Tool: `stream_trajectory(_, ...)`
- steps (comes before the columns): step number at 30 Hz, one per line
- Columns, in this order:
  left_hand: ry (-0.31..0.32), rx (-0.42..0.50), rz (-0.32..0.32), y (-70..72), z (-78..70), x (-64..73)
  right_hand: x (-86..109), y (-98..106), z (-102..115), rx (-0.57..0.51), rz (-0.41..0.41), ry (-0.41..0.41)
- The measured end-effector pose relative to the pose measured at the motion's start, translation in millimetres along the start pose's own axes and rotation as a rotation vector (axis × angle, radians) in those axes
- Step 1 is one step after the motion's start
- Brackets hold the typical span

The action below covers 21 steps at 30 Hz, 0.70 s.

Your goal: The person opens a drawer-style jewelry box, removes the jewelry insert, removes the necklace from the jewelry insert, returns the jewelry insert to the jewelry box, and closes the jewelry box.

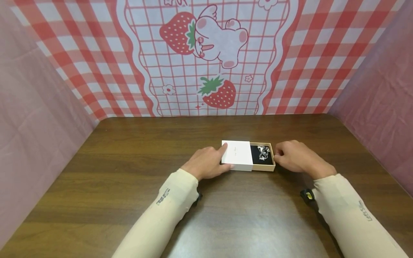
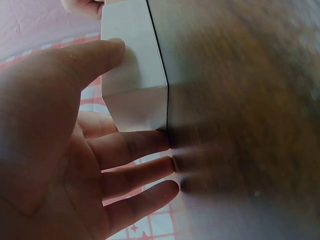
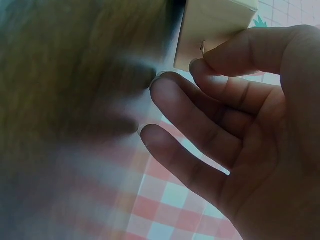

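"Where's the white rectangular cardboard sleeve (image 1: 238, 153)?"

"On the brown wooden worktop (image 1: 145, 143), nearer its far right corner than its far left; the left hand (image 1: 206, 163) grips it."

"And the right hand (image 1: 297, 157)?"

"Pinching a small loop (image 3: 202, 48) on the protruding tan cardboard tray (image 1: 262, 167), silver jewellery (image 1: 263, 153) on its black padding (image 1: 255, 154)."

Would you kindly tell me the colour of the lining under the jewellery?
Lining: black, best in head view.

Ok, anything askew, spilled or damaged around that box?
Nothing stands out. The drawer sits partway out of its white cover, roughly in line, and the silver jewellery lies bunched on the black pad; I see no spill or damage.
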<state>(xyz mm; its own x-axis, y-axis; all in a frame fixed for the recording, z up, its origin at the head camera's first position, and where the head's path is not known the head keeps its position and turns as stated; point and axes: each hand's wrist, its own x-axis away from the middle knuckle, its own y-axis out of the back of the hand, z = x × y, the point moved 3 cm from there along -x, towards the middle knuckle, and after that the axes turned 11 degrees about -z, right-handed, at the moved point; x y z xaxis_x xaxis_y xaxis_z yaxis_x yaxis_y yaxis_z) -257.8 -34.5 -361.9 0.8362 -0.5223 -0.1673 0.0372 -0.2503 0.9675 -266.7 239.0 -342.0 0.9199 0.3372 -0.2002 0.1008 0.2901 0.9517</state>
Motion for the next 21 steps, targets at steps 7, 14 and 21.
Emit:
stream_trajectory(7,-0.008,-0.003,-0.004,-0.1,0.3,-0.2,0.0,0.9,0.1,-0.008,0.012,-0.011)
stream_trajectory(14,-0.004,-0.002,0.001,-0.3,0.3,-0.1,1.4,2.0,-1.2,-0.005,0.021,-0.018)
stream_trajectory(21,-0.001,-0.004,0.0,-0.4,0.3,-0.7,0.9,1.0,-3.4,-0.011,0.044,-0.038)
